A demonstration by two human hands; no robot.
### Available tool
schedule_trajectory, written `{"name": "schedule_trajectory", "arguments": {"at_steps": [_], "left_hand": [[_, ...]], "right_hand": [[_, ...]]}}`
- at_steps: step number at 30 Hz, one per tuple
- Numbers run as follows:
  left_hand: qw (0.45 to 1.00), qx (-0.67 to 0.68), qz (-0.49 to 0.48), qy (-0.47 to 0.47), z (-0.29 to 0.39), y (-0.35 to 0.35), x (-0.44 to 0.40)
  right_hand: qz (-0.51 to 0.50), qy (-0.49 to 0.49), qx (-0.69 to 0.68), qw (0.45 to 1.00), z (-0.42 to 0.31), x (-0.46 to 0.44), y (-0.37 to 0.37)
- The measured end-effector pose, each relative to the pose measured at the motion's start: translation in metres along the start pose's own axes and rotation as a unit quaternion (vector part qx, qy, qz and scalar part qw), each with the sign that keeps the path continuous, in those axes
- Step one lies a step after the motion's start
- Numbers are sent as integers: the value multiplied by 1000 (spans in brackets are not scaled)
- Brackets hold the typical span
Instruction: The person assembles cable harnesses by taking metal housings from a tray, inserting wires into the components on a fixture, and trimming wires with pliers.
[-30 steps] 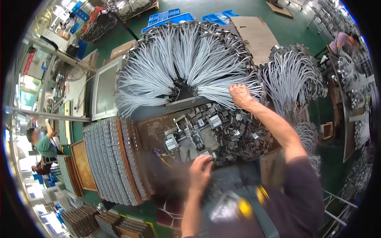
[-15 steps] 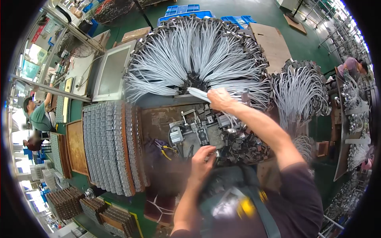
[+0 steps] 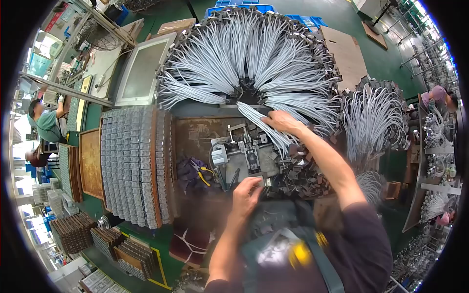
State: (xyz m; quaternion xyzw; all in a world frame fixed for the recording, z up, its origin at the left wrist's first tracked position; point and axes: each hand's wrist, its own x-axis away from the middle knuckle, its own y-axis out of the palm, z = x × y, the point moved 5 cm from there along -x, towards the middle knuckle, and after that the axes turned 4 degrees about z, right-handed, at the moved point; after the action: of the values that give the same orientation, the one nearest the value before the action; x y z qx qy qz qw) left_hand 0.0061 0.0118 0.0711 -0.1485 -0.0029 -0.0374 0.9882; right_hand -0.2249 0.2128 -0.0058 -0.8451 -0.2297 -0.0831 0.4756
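Observation:
My right hand (image 3: 285,122) is closed over the side of a bundle of light grey cables (image 3: 251,113), which slants across the back edge of the bench. Some of the grip is hidden under the palm. Near the front of the bench, my left hand (image 3: 247,192) has its fingers bent together at a small dark block with a pale metal face (image 3: 266,181), apparently a connector. Just beyond it sits a metal clamping fixture (image 3: 251,154). A heap of dark connector blocks (image 3: 305,178) lies to the right of my left hand.
A large fan of grey cables (image 3: 234,58) covers the back. Stacked trays of grey parts (image 3: 128,166) stand left, beside yellow-handled pliers (image 3: 202,175) on a dark cloth. Another cable pile (image 3: 369,117) is at right. One co-worker (image 3: 46,122) is far left, another (image 3: 437,96) far right.
My right hand has moved a little right along the cable bundle, which now lies lower and slants toward the connector heap. My left hand stays near the fixture's front. The view has shifted slightly.

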Motion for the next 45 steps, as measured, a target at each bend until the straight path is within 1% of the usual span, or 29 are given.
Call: {"name": "schedule_trajectory", "arguments": {"at_steps": [2,3,5,7,9,10,12,14,18,20,21,22,23,24,25,27,28,30,31,33,35,37,38,39,40,41,43,44,45], "left_hand": [[1000,4,-3,-9,-3,1,0],[1000,6,-5,-14,-5,1,-2],[1000,10,-10,-17,-8,3,-2],[1000,2,-12,-8,-6,5,-6],[1000,1,-23,-18,-9,9,-7],[999,0,-33,-25,-10,13,-9],[998,-1,-46,-34,-14,22,-12],[990,31,-90,-107,-34,39,-16],[986,76,-87,-122,-88,85,-35],[989,56,-66,-123,-100,102,-54],[989,56,-65,-123,-93,104,-63],[983,45,-79,-157,-83,105,-71],[977,34,-93,-189,-76,107,-77],[983,8,-75,-166,-78,110,-81],[983,8,-75,-166,-87,119,-82],[978,55,-55,-195,-98,129,-86],[978,54,-55,-194,-98,130,-89],[946,100,-105,-290,-104,140,-91],[946,99,-106,-289,-101,141,-91],[938,138,-75,-308,-95,140,-90],[935,134,-66,-323,-89,136,-92],[930,129,-57,-339,-81,130,-93],[928,157,-57,-334,-76,127,-94],[925,184,-57,-328,-72,123,-95],[897,230,-85,-367,-70,121,-94],[898,229,-86,-366,-71,115,-98],[829,366,-134,-400,-71,116,-99],[773,455,-138,-420,-77,124,-100],[773,455,-138,-420,-72,123,-102]], "right_hand": [[29,1,25,999,4,10,-14],[38,-29,47,998,2,18,-24],[137,-85,30,986,-2,42,-42],[125,-89,39,987,-15,68,-59],[147,-102,33,983,-28,99,-66],[131,-70,42,988,-28,111,-61],[136,-77,85,984,-28,131,-49],[157,-80,128,976,-31,148,-40],[181,-49,138,972,-28,164,-25],[195,-47,125,972,-18,167,-14],[207,-45,111,971,-14,168,-12],[207,-45,111,971,-11,167,-10],[181,-16,90,979,-5,164,-7],[155,13,68,985,1,162,-5],[155,12,68,985,4,160,-4],[137,15,28,990,10,155,-5],[138,15,27,990,10,153,-8],[100,51,-26,993,16,150,-14],[101,52,-27,993,19,149,-16],[102,38,-36,993,20,147,-20],[82,52,-49,994,15,147,-30],[45,97,-84,991,13,148,-39],[85,76,-82,990,15,147,-42],[67,98,-102,988,13,147,-49],[69,97,-99,988,16,146,-51],[72,95,-95,988,19,145,-53],[74,84,-96,989,15,143,-59],[76,73,-94,990,12,141,-62],[76,74,-94,990,12,140,-63]]}}
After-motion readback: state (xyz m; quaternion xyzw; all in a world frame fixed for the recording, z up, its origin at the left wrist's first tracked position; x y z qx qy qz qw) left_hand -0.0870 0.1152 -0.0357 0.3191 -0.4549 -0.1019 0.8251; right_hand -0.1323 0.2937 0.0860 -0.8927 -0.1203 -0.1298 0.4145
